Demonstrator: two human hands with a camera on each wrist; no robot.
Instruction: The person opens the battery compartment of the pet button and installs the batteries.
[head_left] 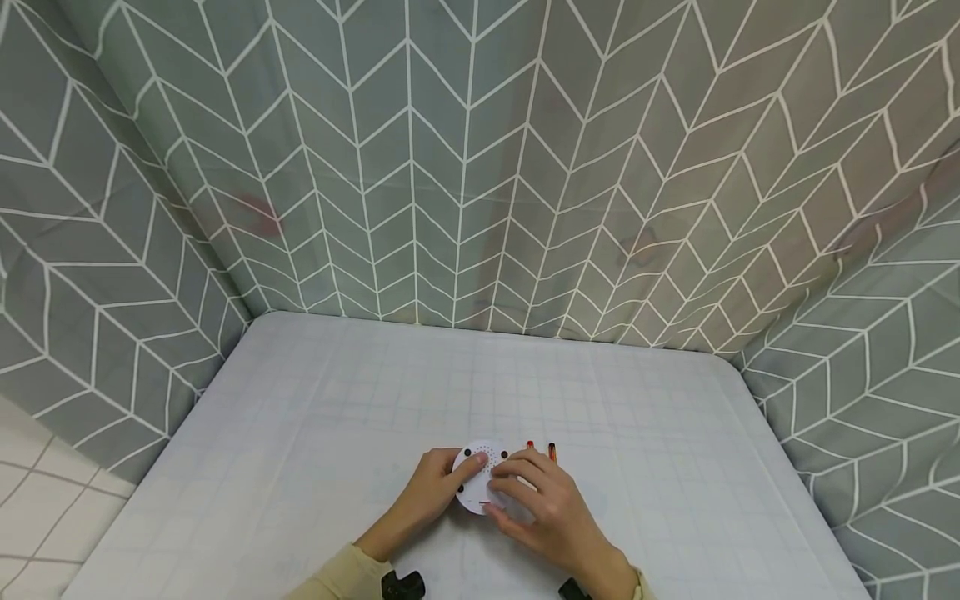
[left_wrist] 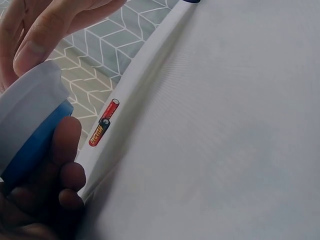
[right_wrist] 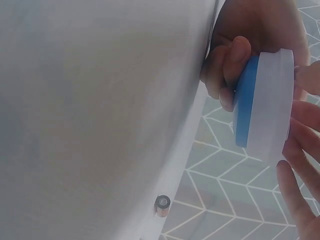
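A round device (head_left: 474, 495), white with a blue underside in the wrist views, sits in my left hand (head_left: 431, 487). The left fingers curl under its blue side (right_wrist: 246, 100), and the thumb lies across the white face. That face carries a patch of tiny holes and dark round feet. My right hand (head_left: 551, 504) has its fingertips at the same face, spread and lightly bent, touching near a small red mark by the lower edge. Whether they pinch any part is hidden. Two batteries, a red one (left_wrist: 109, 109) and a black-and-orange one (left_wrist: 99, 132), lie on the table beyond the right hand.
A white cloth with faint grid lines covers the table (head_left: 360, 400). Grey curtains (head_left: 435, 167) with a white chevron pattern hang along the back and both sides. Pale floor tiles (head_left: 45, 492) show at the lower left. Dark wrist straps (head_left: 403, 586) sit at the sleeves.
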